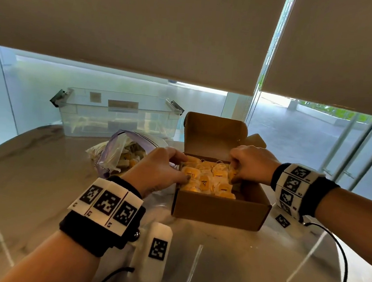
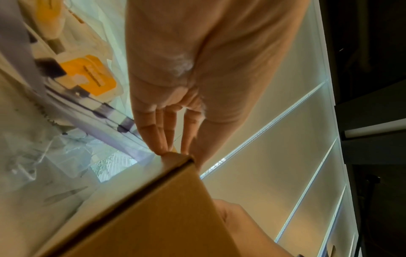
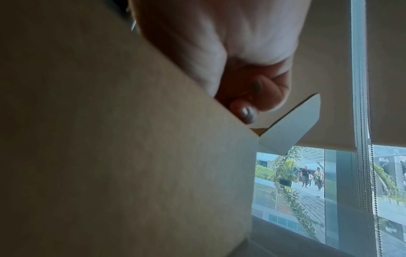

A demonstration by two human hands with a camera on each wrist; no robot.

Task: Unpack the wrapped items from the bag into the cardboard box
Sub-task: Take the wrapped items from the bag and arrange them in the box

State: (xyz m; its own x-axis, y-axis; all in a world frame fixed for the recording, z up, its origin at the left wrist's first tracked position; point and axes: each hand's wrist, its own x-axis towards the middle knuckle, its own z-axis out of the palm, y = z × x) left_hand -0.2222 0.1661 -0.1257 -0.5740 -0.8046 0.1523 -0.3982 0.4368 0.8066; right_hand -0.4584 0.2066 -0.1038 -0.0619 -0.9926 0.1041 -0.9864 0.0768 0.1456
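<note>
Cardboard box (image 1: pixel 219 209) full; both hands' fingers (image 1: pixel 180 157) over side rims.

A clear plastic storage bin (image 1: pixel 117 113) with grey latch handles was set at the far edge of the pale, glossy table (image 1: pixel 30 171), with paper labels seen on its wall. Two beige roller blinds (image 1: pixel 133 22) were drawn most of the way down over the window, and a beaded pull chain (image 1: pixel 255 104) was hung in the gap between them. Beyond the glass, a paved walkway (image 1: pixel 299 133) and green planting (image 1: pixel 340 112) were seen. In the right wrist view, several people (image 3: pixel 312 175) were seen outside on the pavement, near leafy branches (image 3: pixel 285 173).
</note>
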